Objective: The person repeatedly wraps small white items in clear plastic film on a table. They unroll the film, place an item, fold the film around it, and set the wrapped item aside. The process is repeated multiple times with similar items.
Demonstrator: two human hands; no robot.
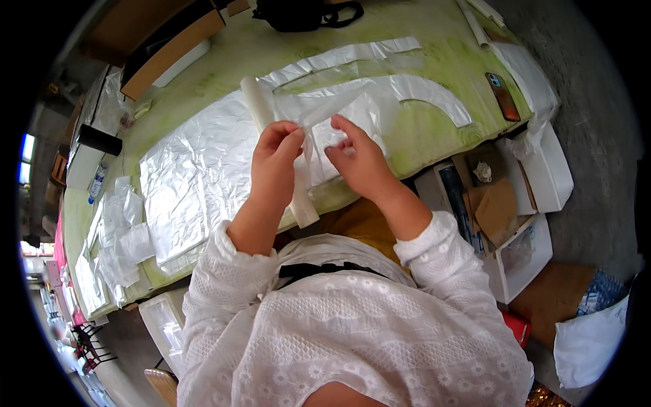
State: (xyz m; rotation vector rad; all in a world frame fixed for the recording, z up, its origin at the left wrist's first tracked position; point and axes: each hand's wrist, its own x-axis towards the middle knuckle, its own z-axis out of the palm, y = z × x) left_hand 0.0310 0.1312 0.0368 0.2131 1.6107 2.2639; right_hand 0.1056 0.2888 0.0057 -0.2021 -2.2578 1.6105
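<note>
Thumb and fingers of my left hand [274, 159] are pinched on the edge of a thin clear plastic bag [332, 106]. The bag spreads away from me over the table, above silvery-white plastic sheets. Close beside it, my right hand [363, 163] has its thumb and forefinger apart, with the other fingers partly curled. Nothing shows between those fingertips. Under my left hand a pale roll of plastic film [255, 102] lies across the sheets, its near end [303, 211] reaching the table's front edge. A broad stack of shiny plastic sheets [196, 169] lies left of the roll.
A phone [502, 97] lies at the table's right edge. The black bag [305, 13] is at the far side, near an open cardboard box [169, 57]. Left stand a black roll [100, 140] and a bottle [98, 182]. White bins [522, 254] are below right.
</note>
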